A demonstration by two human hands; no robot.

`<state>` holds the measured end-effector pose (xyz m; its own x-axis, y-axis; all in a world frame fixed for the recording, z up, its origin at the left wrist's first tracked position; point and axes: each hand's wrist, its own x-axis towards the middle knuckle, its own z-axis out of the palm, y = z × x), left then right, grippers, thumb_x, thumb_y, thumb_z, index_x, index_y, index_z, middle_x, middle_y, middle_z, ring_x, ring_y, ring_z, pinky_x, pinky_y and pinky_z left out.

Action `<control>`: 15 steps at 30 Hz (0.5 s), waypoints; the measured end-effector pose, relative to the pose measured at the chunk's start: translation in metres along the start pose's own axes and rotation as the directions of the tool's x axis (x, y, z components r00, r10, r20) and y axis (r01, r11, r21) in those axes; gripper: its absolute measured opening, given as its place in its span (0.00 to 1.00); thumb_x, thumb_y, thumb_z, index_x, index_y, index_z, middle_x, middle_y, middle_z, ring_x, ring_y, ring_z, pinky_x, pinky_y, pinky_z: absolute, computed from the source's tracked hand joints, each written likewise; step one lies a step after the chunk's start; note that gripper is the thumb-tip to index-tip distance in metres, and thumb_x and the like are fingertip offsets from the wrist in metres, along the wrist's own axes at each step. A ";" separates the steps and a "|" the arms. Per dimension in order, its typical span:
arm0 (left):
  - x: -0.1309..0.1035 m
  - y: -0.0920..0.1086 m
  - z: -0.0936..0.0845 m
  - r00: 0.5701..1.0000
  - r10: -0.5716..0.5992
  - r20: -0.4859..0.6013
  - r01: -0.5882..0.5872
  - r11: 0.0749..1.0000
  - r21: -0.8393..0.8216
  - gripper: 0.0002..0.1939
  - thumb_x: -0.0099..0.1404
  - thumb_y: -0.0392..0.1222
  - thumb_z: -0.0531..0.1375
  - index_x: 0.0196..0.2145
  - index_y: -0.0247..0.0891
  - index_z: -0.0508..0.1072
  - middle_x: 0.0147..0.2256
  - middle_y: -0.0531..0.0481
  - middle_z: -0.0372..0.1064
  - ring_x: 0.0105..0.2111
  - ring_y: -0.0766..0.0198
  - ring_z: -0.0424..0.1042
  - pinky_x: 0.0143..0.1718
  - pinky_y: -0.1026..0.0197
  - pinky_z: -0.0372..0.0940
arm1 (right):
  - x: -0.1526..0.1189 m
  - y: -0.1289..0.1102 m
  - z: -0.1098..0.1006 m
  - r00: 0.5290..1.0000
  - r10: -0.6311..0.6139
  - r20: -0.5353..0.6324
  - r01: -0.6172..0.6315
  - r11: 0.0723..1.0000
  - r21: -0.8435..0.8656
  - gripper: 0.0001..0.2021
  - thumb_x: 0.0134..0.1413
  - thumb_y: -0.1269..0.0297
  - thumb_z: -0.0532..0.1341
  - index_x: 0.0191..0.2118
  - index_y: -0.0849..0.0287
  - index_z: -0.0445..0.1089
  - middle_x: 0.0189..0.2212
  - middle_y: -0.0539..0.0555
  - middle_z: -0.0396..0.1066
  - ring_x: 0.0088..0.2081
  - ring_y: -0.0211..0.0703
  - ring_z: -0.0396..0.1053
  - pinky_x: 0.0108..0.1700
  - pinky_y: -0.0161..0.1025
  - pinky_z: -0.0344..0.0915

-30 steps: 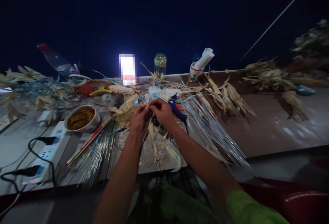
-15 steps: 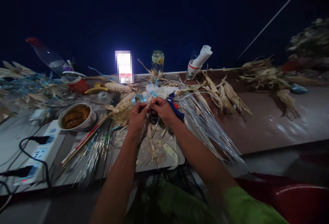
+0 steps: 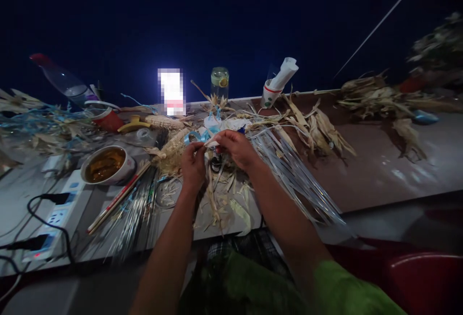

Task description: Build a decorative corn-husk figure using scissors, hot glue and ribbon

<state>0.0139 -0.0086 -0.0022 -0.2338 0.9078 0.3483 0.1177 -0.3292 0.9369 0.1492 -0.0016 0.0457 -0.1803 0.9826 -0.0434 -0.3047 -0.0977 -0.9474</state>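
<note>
My left hand [image 3: 194, 163] is closed in a pinch on one end of a small pale strip of husk [image 3: 210, 142]. The fingers of my right hand [image 3: 235, 146] close on the strip's other end, a little higher. Both hands are over the middle of the littered table. A light blue ribbon [image 3: 193, 136] curls just behind them. Under the hands lie dry husk scraps [image 3: 213, 204] and a small dark bottle [image 3: 216, 162]. Part of a blue tool [image 3: 241, 130] shows behind my right hand.
Left: a bowl of brown liquid [image 3: 107, 164], a power strip [image 3: 60, 216] with cables, chopsticks [image 3: 119, 197] and thin clear rods [image 3: 135, 213]. Right: clear strips [image 3: 300, 175], dry husks [image 3: 325, 129]. Behind: corn cobs [image 3: 164, 122], a lidded jar [image 3: 220, 83], a paper cup [image 3: 269, 95].
My right hand has shifted slightly up and right, now covering most of the blue tool. The pale strip shows more clearly between my fingers. The view has shifted slightly.
</note>
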 end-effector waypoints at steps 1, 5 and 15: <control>0.000 0.001 0.000 1.000 -0.010 -0.002 0.010 1.000 -0.002 0.02 0.55 0.36 0.59 0.28 0.38 0.71 0.27 0.54 0.66 0.30 0.67 0.63 0.35 0.64 0.57 | 0.000 0.000 0.000 1.000 0.005 0.013 -0.005 1.000 0.008 0.16 0.37 0.53 0.66 0.26 0.62 0.68 0.21 0.46 0.66 0.22 0.28 0.62 0.27 0.30 0.60; 0.001 0.006 0.000 0.998 -0.063 -0.008 0.062 0.995 -0.082 0.01 0.54 0.36 0.60 0.28 0.38 0.72 0.26 0.54 0.66 0.28 0.67 0.63 0.34 0.65 0.57 | 0.000 -0.001 -0.004 0.994 0.101 0.030 -0.104 0.986 0.127 0.14 0.39 0.56 0.65 0.27 0.62 0.68 0.20 0.47 0.67 0.20 0.29 0.63 0.25 0.30 0.61; -0.001 -0.001 0.004 0.949 -0.239 0.204 0.314 0.736 -0.599 0.11 0.47 0.40 0.67 0.27 0.38 0.68 0.24 0.56 0.67 0.26 0.71 0.67 0.33 0.66 0.62 | 0.007 0.008 -0.004 0.909 0.376 0.182 -0.415 0.765 0.492 0.13 0.42 0.62 0.66 0.23 0.60 0.60 0.15 0.43 0.63 0.15 0.26 0.53 0.21 0.29 0.56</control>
<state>0.0174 -0.0078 -0.0035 -0.0529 0.9935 0.1007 -0.5650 -0.1129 0.8173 0.1491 0.0055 0.0371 -0.4484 0.8277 -0.3375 -0.6186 -0.5599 -0.5512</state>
